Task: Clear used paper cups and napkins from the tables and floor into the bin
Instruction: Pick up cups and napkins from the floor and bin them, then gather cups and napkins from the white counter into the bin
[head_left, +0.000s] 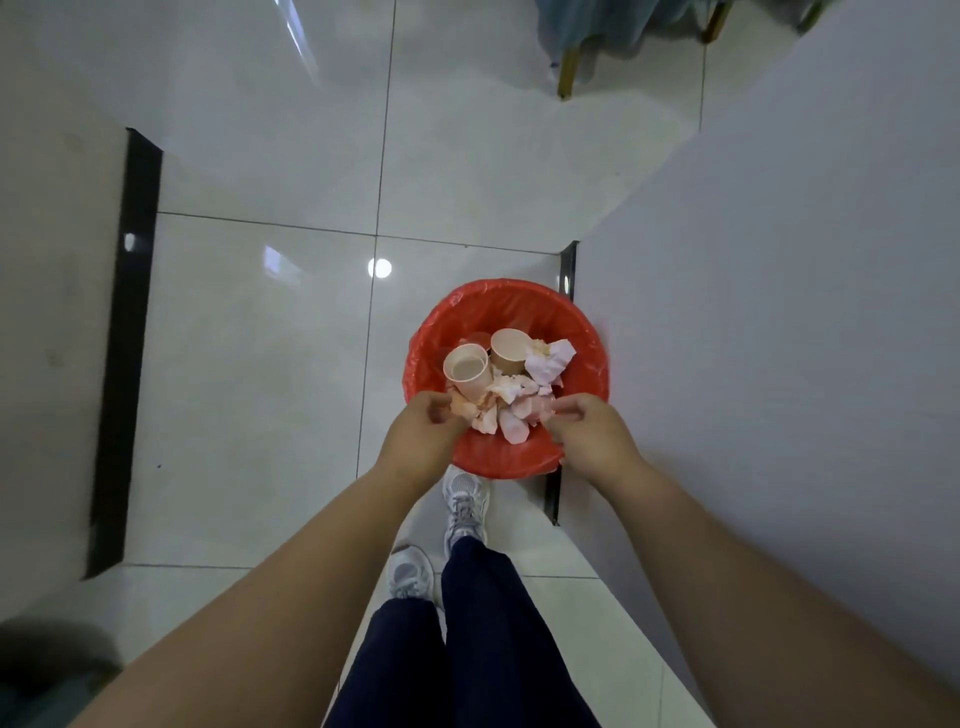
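The fingers of the left hand are curled inward, their tips against a pinkish crumpled napkin at the near-left edge of the bin; whether the paper is actually held cannot be told. The fingers of the right hand are drawn together, thumb against forefinger, at the near-right edge of the napkin heap, and whether any paper is pinched between them cannot be made out either. Both hands are held over the near rim of the bin, which is lined with a red bag and stands on the tiled floor, just beside a wall corner on the right. Inside the bin, a white paper cup lies tilted at the left with its mouth turned upward, and a brown paper cup lies just beside it toward the far rim. A crumpled white napkin is seen at the right edge, touching the heap. Below the bin, two pale shoes and dark trousers are visible, the forward shoe close to the near rim. A black skirting strip runs along the left.
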